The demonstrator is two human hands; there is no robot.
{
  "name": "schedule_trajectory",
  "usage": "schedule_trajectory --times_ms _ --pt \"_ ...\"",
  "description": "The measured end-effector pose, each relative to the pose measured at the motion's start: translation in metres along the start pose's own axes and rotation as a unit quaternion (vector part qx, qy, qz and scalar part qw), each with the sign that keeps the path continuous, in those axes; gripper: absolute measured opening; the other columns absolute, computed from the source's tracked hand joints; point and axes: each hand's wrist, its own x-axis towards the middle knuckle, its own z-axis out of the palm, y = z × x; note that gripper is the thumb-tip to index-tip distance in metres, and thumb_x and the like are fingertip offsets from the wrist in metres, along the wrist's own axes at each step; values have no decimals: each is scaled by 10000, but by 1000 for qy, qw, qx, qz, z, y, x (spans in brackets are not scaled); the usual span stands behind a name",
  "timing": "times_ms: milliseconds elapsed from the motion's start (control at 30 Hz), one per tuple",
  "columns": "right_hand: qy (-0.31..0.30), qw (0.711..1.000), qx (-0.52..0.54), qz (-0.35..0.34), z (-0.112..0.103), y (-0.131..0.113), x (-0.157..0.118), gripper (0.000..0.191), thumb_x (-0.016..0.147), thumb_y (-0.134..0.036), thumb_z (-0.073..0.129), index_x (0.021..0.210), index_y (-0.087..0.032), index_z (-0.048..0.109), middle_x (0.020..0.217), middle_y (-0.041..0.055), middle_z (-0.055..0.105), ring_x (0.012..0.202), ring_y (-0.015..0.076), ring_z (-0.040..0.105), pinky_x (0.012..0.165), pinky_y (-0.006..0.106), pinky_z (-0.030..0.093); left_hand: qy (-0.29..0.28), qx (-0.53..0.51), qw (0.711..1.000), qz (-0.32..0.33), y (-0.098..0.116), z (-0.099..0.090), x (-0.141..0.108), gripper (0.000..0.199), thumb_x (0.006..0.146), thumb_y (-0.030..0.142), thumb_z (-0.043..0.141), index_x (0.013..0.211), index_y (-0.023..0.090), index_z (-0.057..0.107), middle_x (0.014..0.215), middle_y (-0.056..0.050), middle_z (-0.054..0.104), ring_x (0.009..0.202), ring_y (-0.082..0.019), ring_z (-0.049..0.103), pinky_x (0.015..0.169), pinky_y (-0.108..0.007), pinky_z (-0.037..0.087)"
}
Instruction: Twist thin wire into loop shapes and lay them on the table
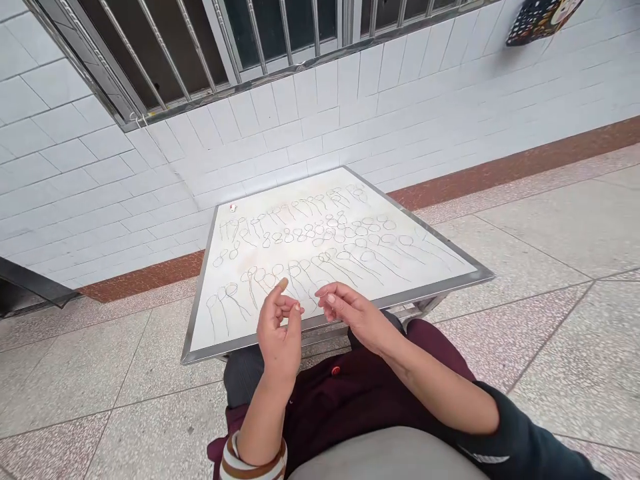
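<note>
My left hand (pixel 281 331) is raised over the near edge of the white table (pixel 260 250), its thumb drawn in against curled fingers and one fingertip, yellowish as if covered, sticking up. Facing it, a short gap away, my right hand (pixel 350 312) has thumb and forefinger pinched together. Whatever either hand holds is too thin or small to make out. Beyond the fingers, many thin dark looped strands lie on the tabletop in rows. The nearest row has loops with long tails (pixel 367 256); small double loops (pixel 300 235) fill the middle, and more tailed loops (pixel 315 202) the back.
A small red-and-white item (pixel 233 208) sits at the table's back left corner. The metal-edged table stands against a white tiled wall (pixel 310 127) under a barred window (pixel 280 33). A dark patterned bag-like item (pixel 540 20) hangs at upper right. My knees are under the near edge.
</note>
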Motion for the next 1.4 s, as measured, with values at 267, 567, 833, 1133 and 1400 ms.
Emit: schedule_trajectory --times_ms 267,567,833,1133,1400 --pt "34 995 91 -38 3 -1 -25 224 847 -424 663 873 -201 663 751 -19 568 596 81 478 573 225 418 -59 -45 997 -35 10 11 -24 421 866 240 629 1279 251 551 863 4 585 750 -110 613 763 -259 494" --pt "39 991 115 -48 -3 -2 -30 193 841 -385 681 869 -194 674 716 -28 571 613 79 505 594 221 435 -74 -181 971 -140 12 13 -25 428 810 239 701 1226 227 601 861 -1 588 723 -86 555 722 -214 480" --pt "39 988 143 -34 0 -1 -33 191 812 -379 716 845 -196 674 719 -16 633 620 86 562 611 227 475 -84 -180 973 -122 14 13 -28 536 777 204 740 1280 250 560 937 -17 623 869 -105 578 857 -229 461" --pt "41 993 109 -37 4 2 -34 184 803 -378 716 862 -204 703 712 -18 634 639 95 567 588 224 486 -79 -180 972 -124 14 19 -34 493 773 217 745 1238 266 588 893 1 599 843 -108 592 800 -233 492" --pt "50 997 24 -62 5 1 -37 226 821 -412 679 898 -200 693 734 -12 620 640 105 568 589 245 511 -42 -146 983 -105 15 19 -35 406 790 240 732 1182 257 628 837 18 642 741 -83 585 742 -205 478"
